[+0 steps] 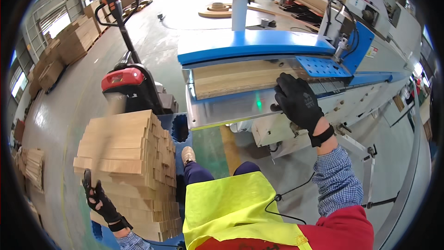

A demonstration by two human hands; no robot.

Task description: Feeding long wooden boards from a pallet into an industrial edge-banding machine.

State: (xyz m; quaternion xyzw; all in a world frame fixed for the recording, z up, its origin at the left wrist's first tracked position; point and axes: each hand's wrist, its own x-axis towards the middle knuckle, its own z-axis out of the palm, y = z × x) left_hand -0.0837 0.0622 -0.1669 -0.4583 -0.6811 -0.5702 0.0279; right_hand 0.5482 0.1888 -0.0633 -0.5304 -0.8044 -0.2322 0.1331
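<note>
The machine (358, 99) is filling your right side, its long blue cover (254, 45) stretching across in front of you. Down on your left, the tall stack of wooden pieces (138, 157) is standing beside your leg, with the red-and-black pallet truck (132, 83) sitting just beyond it. Now the pale board (236, 79): it's lying along the steel table (222, 109), mostly reaching leftward from your right hand (298, 102). Those gloved fingertips are touching its near edge toward the right end, and your thumb is sitting apart from them over the steel; you're resting there, not clamping. Over the stack, a blurred wooden strip (107, 139) is slanting upward from the fingers of your left hand (104, 206); whether they're closing on it, I can't tell.
</note>
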